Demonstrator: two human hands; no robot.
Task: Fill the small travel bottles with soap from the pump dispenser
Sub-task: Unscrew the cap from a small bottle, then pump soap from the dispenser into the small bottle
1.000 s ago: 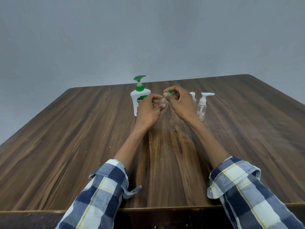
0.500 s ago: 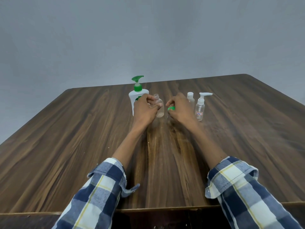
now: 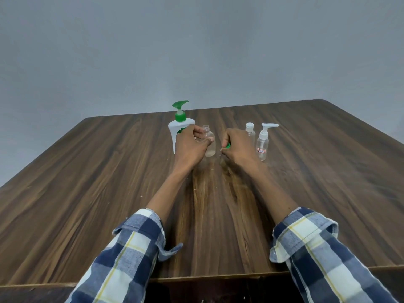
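A small clear bottle [image 3: 209,143], uncapped at the neck and upright, is gripped by the left hand [image 3: 189,147], with thumb and fingers curled round its upper part. A small green cap [image 3: 228,146] is pinched in the fingertips of the right hand [image 3: 237,147], low over the wooden table [image 3: 109,182]. At about ten o'clock from the left hand, partly hidden behind it, a white pump dispenser [image 3: 181,125] with a green pump head is seen. At one o'clock from the right hand, a clear bottle with a white cap [image 3: 249,130] stands; just beside it at three o'clock stands a clear spray bottle [image 3: 263,142] bearing a small label. Rolled checked sleeves [image 3: 135,243] are seen on both forearms.
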